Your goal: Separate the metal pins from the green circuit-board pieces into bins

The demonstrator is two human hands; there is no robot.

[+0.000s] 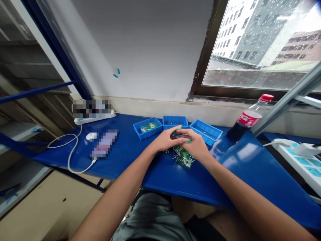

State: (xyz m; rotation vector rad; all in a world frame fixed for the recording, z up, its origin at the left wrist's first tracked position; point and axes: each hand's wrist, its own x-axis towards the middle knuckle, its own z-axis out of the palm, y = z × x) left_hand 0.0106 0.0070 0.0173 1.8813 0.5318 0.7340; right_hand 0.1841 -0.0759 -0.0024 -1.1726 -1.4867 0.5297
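Handling step: left hand [165, 139] and right hand [198, 146] meet just in front of middle blue tray [179, 119]. Fingers curled; can't tell if either grip holds anything. Green-and-metal parts [186, 158] on counter [160, 179], front side of tray. Looks like fingertip precision needed.

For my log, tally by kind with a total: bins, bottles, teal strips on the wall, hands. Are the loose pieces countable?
Open blue plastic bins: 3
Clear plastic bottle with red cap: 1
Teal wall strips: 2
Bare hands: 2
Total: 8
Loose green and metal pieces: too jumbled to count, left out.
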